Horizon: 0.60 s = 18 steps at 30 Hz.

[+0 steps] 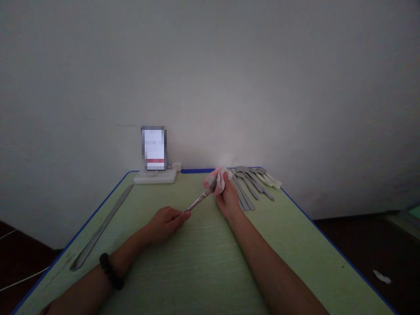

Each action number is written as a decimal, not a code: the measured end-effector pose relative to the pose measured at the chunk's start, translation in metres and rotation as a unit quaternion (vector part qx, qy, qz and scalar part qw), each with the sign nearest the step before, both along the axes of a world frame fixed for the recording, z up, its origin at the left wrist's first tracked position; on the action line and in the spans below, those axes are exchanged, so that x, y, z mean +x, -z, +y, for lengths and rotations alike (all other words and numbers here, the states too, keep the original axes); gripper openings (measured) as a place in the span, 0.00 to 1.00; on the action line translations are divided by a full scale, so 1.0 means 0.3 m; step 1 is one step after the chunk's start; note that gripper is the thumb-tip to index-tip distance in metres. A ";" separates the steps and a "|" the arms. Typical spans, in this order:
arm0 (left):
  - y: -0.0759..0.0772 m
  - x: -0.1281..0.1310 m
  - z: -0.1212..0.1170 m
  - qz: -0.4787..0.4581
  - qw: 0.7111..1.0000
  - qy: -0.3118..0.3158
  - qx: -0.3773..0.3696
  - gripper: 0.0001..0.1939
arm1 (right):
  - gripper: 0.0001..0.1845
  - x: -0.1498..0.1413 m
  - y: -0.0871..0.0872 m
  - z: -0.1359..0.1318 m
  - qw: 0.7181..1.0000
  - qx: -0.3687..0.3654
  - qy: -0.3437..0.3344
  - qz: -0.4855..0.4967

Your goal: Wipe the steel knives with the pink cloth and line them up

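My left hand (167, 224) is closed round the handle end of a metal piece of cutlery (199, 200) with a patterned handle. Its far end goes into a pink and white cloth (219, 180), so I cannot tell whether it is a spoon, a fork or a knife. Around that covered end, my right hand (229, 199) grips the cloth. Both hands are above the green table (203, 271). Just right of the cloth lies a group of metal cutlery (251, 181), with spoons among it. A table knife (101, 229) lies alone along the left side.
White-handled cutlery (269, 179) lies at the back right corner. A lit phone (154, 148) stands on a white base (155, 176) at the back left, with a small white object (176, 166) beside it. The wall (210, 87) rises behind the table's blue edge (198, 171).
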State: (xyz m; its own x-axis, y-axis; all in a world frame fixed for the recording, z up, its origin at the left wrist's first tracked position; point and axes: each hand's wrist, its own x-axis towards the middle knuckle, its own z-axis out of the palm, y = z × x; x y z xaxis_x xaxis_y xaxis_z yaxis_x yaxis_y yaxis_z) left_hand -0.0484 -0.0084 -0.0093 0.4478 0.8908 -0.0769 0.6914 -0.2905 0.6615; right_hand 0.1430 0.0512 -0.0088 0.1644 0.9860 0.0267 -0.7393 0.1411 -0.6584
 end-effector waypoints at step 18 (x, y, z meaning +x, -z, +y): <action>0.003 0.013 0.019 -0.128 0.983 -0.128 0.022 0.22 | 0.14 -0.037 -0.016 -0.009 0.997 0.028 -0.049 0.054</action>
State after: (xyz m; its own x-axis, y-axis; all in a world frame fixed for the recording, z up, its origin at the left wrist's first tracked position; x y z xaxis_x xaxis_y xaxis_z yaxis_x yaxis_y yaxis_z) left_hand -0.0446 -0.0025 -0.0102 0.2078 0.9768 0.0512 0.5578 -0.1613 0.8141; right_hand 0.1320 0.0484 -0.0040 0.0714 0.9950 0.0699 -0.8174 0.0985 -0.5676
